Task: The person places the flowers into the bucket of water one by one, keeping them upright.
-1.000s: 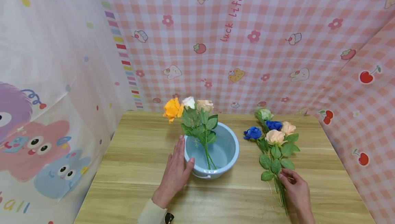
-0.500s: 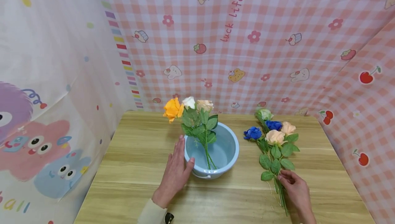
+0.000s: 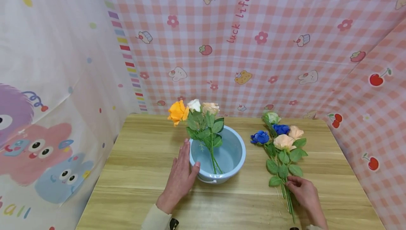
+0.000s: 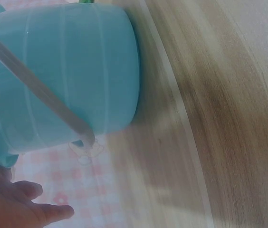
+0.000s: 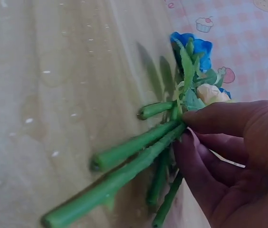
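I log remotely: one rose bunch [image 3: 283,170] on the counter [image 3: 139,163], long axis pointing forward, blossoms [image 3: 283,141] ahead and slightly left of the right hand [image 3: 303,193] — the nearer — which pinches at its stems [image 5: 110,180]; left hand [image 3: 180,177], thumb spread from straight fingers, against the bucket [image 3: 231,149].

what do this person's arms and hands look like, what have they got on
The left grip and right grip are both bare, with no gloves. On the left is a cream sleeve with a small black item beside its cuff. On the right, only a pale sleeve edge and a dark sliver show.
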`<state>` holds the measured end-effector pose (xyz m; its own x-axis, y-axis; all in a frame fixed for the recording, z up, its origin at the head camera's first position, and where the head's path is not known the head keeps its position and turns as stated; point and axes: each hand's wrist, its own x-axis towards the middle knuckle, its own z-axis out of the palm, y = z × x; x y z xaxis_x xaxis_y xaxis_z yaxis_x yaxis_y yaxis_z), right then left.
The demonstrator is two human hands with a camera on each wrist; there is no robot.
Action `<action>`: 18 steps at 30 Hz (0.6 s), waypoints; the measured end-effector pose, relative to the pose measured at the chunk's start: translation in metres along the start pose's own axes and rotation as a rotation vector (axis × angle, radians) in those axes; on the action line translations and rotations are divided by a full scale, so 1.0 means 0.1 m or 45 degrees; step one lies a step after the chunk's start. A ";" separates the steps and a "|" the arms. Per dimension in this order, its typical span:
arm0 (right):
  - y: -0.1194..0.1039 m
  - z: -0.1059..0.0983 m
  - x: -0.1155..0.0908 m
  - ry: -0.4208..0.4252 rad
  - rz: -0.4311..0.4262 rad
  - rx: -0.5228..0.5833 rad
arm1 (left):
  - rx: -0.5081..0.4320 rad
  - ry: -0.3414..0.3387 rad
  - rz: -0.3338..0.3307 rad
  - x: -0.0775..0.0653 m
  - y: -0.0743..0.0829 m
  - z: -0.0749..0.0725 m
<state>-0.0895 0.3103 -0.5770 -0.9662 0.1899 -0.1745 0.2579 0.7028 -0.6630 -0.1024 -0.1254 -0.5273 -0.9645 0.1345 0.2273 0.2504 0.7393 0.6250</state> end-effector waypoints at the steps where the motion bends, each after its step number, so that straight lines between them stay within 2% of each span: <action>1: 0.00 -0.01 0.01 -0.009 0.004 -0.003 | -0.001 0.001 0.000 0.00 0.00 0.00; 13: -0.03 -0.08 -0.03 -0.033 0.051 0.071 | 0.005 0.011 0.011 0.00 -0.01 0.01; 18: -0.05 -0.09 -0.05 -0.051 0.086 0.155 | -0.002 0.011 0.012 0.00 0.00 0.01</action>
<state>-0.0857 0.3123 -0.5659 -0.9467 0.2045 -0.2488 0.3220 0.6004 -0.7320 -0.1023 -0.1253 -0.5280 -0.9614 0.1355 0.2395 0.2593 0.7371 0.6241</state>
